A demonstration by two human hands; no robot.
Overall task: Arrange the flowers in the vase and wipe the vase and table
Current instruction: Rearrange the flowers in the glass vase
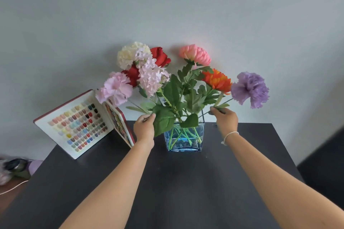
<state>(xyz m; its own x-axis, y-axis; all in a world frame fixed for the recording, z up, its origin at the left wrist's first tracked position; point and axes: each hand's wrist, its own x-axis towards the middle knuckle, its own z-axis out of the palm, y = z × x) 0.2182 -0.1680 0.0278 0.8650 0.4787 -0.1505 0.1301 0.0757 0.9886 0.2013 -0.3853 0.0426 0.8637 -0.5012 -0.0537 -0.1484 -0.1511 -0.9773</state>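
A square blue-tinted glass vase (183,139) stands at the back of the dark table (167,182), with several green stems in it. Its bouquet holds cream, red, salmon, orange and pale pink blooms. My left hand (144,129) pinches the thin stem of a pink carnation (114,89) that leans out to the left of the vase. My right hand (226,120) pinches the stem of a purple carnation (250,89) that leans out to the right. Both hands are level with the vase's rim, one on each side.
An open book of coloured nail samples (78,123) stands propped at the table's back left, close to my left hand. A pale wall is right behind the vase. Off the table's left edge lie loose flowers and a white cable (13,188).
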